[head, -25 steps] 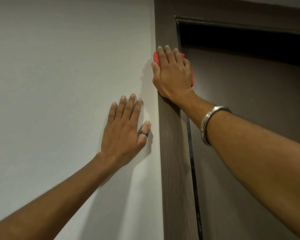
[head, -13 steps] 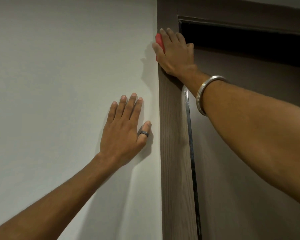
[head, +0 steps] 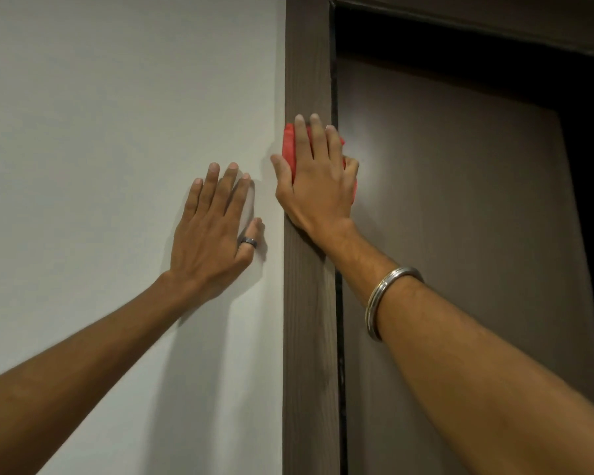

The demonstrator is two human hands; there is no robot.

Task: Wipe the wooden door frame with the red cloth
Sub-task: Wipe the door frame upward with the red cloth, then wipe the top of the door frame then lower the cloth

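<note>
1. 2 bare hands are raised against a vertical surface, seen from below by the head camera.
2. The right hand [head: 318, 180] lies flat on the dark brown wooden door frame [head: 307, 337], fingers [head: 314, 138] stretched upward and close together, palm pressing the red cloth [head: 288, 149] against the wood.
3. The red cloth sits between that palm and the upright post of the frame; only its edges show, one strip beside the thumb at the post's left edge and a sliver by the little finger on the right.
4. The thumb of the right hand reaches past the post's left edge, toward the white painted wall [head: 100, 114].
5. A plain silver metal bangle [head: 383, 299] circles the right forearm, below the wrist.
6. The left hand [head: 216, 231] rests open and flat on the white wall, just beside the frame, fingers slightly spread and pointing up; it holds nothing.
7. A dark grey ring [head: 247, 241] sits on the left thumb.
8. Right of the post, past a thin dark gap, stands a flat grey-brown door panel [head: 460, 234].
9. The top bar of the frame runs across the upper right corner, with deep shadow beneath it.
</note>
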